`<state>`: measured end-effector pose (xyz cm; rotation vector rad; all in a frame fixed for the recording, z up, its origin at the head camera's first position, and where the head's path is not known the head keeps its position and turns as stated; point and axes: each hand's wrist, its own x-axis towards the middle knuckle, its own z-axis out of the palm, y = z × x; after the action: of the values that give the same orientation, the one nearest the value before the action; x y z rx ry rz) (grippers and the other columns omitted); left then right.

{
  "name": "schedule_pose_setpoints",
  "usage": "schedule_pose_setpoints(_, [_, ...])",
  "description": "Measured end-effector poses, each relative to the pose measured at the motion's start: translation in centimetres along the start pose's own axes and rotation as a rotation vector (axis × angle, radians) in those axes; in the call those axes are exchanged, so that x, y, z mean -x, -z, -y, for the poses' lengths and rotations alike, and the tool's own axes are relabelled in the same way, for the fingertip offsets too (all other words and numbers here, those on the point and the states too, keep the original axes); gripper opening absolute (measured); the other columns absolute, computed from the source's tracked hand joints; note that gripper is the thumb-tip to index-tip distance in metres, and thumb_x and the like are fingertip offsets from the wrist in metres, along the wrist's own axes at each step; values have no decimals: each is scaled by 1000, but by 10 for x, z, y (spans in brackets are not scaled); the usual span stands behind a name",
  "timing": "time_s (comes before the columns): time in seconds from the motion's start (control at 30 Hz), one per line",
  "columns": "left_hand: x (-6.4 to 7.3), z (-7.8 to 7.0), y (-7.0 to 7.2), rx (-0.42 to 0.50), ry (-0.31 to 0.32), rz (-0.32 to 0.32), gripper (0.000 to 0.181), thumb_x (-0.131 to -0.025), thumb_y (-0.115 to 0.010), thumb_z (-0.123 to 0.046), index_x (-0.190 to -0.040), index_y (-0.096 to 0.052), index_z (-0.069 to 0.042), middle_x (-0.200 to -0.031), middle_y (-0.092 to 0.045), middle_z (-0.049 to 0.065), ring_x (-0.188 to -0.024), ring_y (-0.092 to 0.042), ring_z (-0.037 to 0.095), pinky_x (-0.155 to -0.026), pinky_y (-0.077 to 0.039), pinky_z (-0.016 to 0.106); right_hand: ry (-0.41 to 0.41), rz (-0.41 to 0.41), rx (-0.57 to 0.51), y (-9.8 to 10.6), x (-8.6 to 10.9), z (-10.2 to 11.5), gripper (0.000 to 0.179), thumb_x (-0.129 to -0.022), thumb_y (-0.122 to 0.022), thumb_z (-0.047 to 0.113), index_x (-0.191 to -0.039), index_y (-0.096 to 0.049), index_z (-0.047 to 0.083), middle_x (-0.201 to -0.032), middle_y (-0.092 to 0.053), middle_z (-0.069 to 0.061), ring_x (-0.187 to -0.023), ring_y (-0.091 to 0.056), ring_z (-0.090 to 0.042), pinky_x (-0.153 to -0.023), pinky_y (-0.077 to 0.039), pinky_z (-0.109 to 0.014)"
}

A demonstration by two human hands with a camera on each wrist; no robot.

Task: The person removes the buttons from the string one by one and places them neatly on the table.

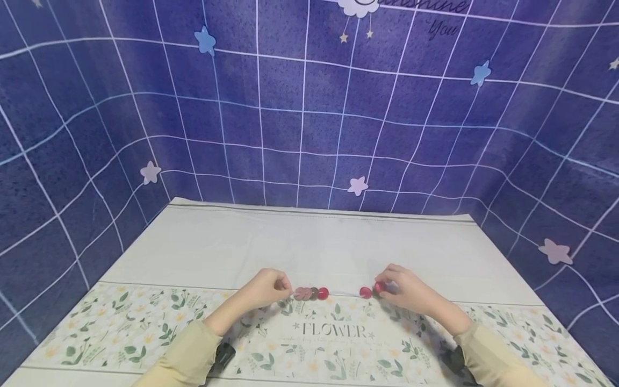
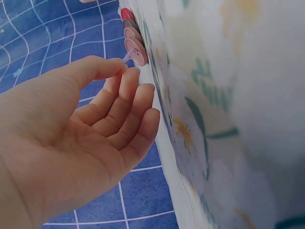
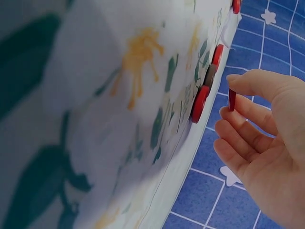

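Note:
My left hand [image 1: 269,287] pinches a thin pale string [image 2: 127,56] between thumb and forefinger. The string comes through a pink button [image 2: 137,51], which has several holes. Beyond it are another pink button [image 1: 300,293], a dark button [image 1: 314,293] and a red button [image 1: 323,293], overlapping in a row on the cloth. My right hand [image 1: 403,287] holds a red button [image 3: 232,99] on edge between thumb and fingertips. Beside that hand lie a red button [image 3: 200,104], a dark button [image 3: 210,76] and another red button [image 3: 218,55]. Whether the held button is threaded cannot be told.
A white tablecloth [image 1: 309,236] with a floral band and the word FLOWER covers the table. A blue grid-patterned curtain [image 1: 290,134] with stars stands behind and at both sides. Dark wrist straps [image 1: 223,357] show below the sleeves.

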<state>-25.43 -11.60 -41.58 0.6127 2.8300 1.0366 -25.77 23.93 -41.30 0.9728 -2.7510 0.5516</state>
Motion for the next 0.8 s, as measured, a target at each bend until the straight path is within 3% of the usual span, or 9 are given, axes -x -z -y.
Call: schedule_pose_setpoints(0.8, [0,0,0,-9,-7,-3,8,-82,-67,-18,-79,-65,-10,-76,-63,-5,-74,-57,9,-74,-51,33,47,-79,-29,12,10,-8,24,-75,-69,4,-99,-66,6,-93,-63,2,-89,-62,-19,-81,-53,-38])
